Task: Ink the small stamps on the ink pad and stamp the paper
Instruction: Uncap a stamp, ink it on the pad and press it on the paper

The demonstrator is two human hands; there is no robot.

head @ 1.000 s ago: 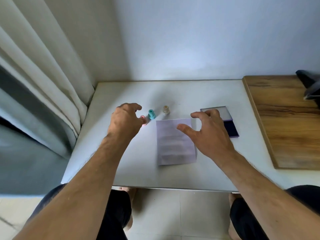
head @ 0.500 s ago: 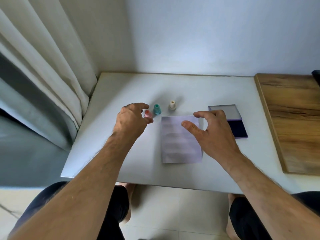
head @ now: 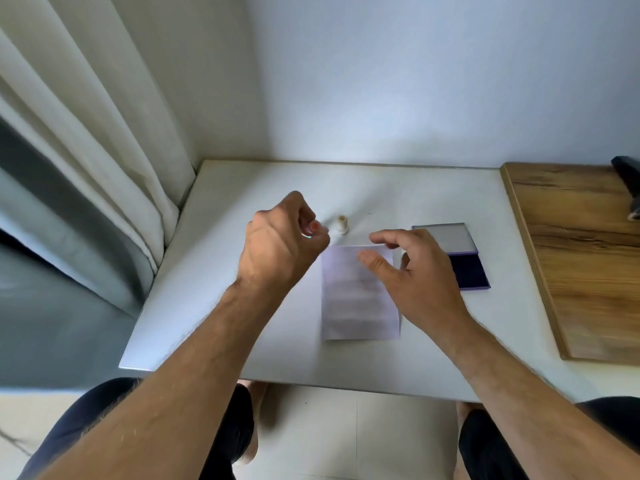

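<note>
My left hand (head: 280, 244) is raised above the white table (head: 214, 271), its fingers closed around the small pink stamp (head: 313, 226), whose red tip shows between them. A cream stamp (head: 342, 229) stands upright just right of that hand. The teal stamp is hidden behind my left hand. The sheet of paper (head: 356, 306) lies flat in the middle. My right hand (head: 415, 271) hovers over the paper's top right corner, fingers spread, holding nothing. The open ink pad (head: 467, 271) with its dark blue pad and raised lid lies to the right.
A wooden board (head: 581, 258) covers the table's right side, with a dark object (head: 628, 188) at its far edge. Curtains (head: 86, 150) hang on the left. The wall runs along the table's back edge. My knees show below the front edge.
My left hand closed on the pink stamp and lifted it off the table, now covering the teal stamp. My right hand stayed spread over the paper.
</note>
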